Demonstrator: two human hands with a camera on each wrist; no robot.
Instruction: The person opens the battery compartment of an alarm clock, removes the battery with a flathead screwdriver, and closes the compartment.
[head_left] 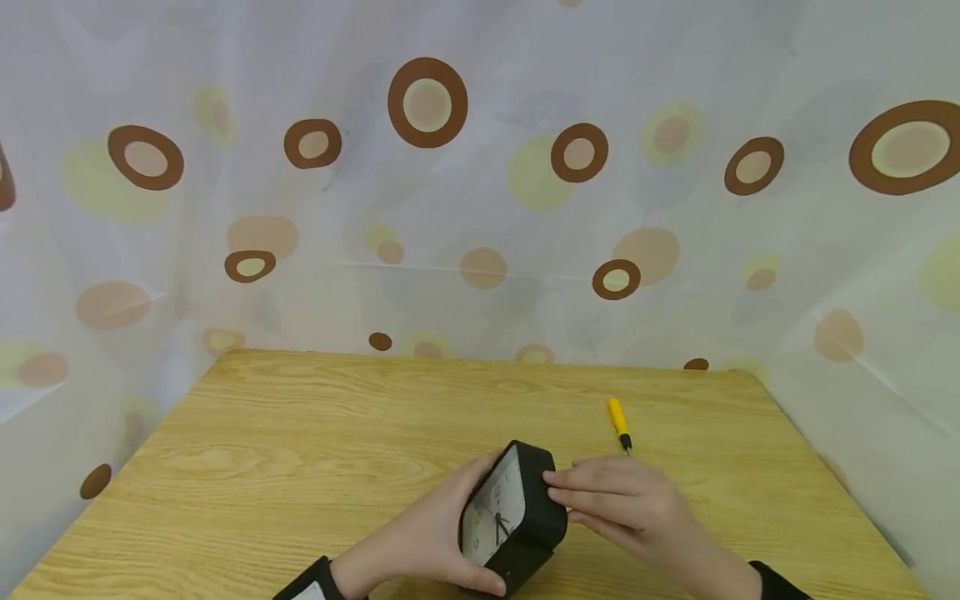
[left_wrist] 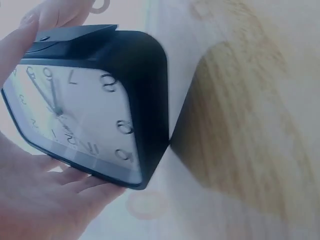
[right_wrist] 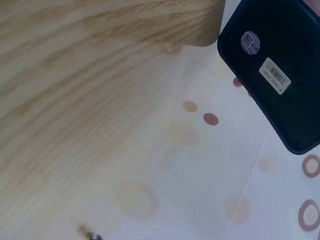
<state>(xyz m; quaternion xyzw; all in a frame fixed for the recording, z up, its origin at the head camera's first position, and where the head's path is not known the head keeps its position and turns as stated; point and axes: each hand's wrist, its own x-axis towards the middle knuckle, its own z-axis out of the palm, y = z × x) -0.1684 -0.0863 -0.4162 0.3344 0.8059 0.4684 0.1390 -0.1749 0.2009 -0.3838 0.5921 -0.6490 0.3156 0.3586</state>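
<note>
A black square alarm clock (head_left: 525, 508) with a white dial stands tilted on the wooden table (head_left: 300, 433), near the front edge. My left hand (head_left: 450, 533) grips it from the dial side, with fingers curled over its top and bottom edges. In the left wrist view the clock's dial (left_wrist: 80, 110) lies against my left palm (left_wrist: 35, 200). My right hand (head_left: 600, 498) rests straight fingers against the clock's back and right side. The right wrist view shows the clock's black back (right_wrist: 280, 75) with two stickers on it.
A small yellow-handled screwdriver (head_left: 619, 421) lies on the table just beyond my right hand. A white curtain (head_left: 480, 208) printed with brown and yellow circles encloses the table at the back and on both sides.
</note>
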